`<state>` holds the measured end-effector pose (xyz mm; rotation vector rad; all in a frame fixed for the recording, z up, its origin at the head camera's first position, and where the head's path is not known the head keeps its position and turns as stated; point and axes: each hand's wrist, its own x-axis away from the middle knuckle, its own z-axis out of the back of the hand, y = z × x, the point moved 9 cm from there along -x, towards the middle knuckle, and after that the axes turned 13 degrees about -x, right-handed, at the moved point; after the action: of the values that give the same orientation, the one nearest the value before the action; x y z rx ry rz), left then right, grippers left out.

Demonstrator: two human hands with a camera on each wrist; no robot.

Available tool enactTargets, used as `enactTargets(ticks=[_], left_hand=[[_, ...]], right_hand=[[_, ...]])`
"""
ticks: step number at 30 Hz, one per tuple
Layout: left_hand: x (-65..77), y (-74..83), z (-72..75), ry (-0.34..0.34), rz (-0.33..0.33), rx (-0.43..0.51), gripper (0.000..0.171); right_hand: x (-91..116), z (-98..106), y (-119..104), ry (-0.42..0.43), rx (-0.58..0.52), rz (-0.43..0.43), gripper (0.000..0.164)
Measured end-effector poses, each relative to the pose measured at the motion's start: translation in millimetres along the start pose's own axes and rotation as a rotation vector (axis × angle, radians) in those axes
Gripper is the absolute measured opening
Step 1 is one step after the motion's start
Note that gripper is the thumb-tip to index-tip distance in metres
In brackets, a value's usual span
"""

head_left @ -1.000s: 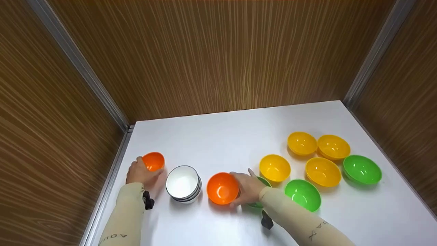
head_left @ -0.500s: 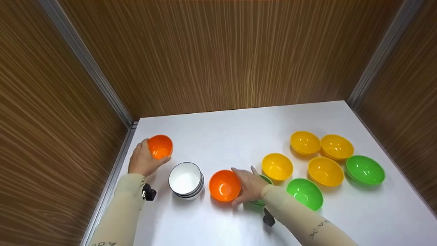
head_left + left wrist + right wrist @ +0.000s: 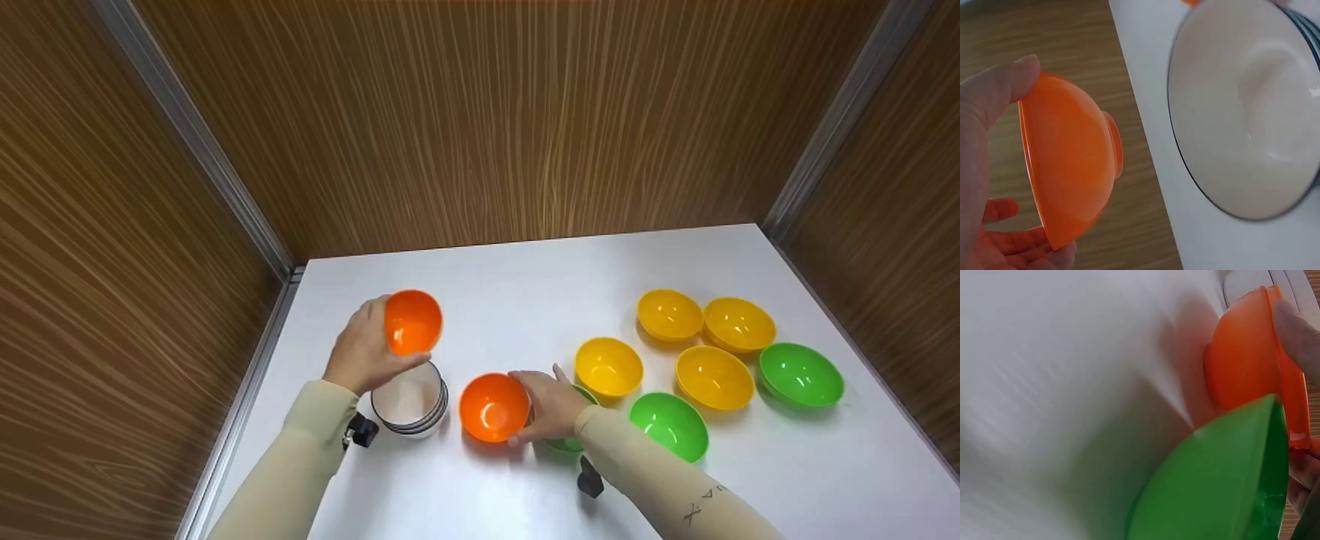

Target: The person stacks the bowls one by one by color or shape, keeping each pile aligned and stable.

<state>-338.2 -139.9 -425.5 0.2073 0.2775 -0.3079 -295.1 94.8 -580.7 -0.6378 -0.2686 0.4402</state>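
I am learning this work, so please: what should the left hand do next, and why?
Probably the left hand should carry its orange bowl rightward and lower it into the second orange bowl: the first is held in the air, the right hand holds the matching second one, and the white bowls already stand nested.

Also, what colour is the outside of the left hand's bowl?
The bowl is orange outside; the left wrist view shows it best.

Hand (image 3: 972, 152) grips orange bowl (image 3: 1069, 163) near white bowl (image 3: 1213, 112).

From above, the right hand (image 3: 551, 406) hides seemingly most of 1 green bowl (image 3: 567, 445).
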Motion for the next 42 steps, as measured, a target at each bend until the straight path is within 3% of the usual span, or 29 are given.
enactTargets(ticks=[8,14,22,31,42], left_hand=[[17.8,62.2,-13.6,-0.058,-0.185,-0.049,0.101],[25.0,89.3,-30.5,-0.104,-0.25,-0.07,0.098],[34.7,103.0,-56.2,-0.128,-0.259,-0.125,0.098],[43.4,112.7,-84.7,-0.22,-0.274,-0.159,0.096],[46.6,118.7,-99.5,-0.242,-0.318,-0.216,0.097]], right_hand=[[2,-3,1,0.003,-0.019,0.012,0.11],[2,-1,3,0.014,-0.024,0.015,0.108],[3,0,5,0.03,-0.04,0.028,0.098],[4,1,6,0.052,-0.004,0.053,0.098],[5,3,7,0.056,-0.001,0.056,0.099]])
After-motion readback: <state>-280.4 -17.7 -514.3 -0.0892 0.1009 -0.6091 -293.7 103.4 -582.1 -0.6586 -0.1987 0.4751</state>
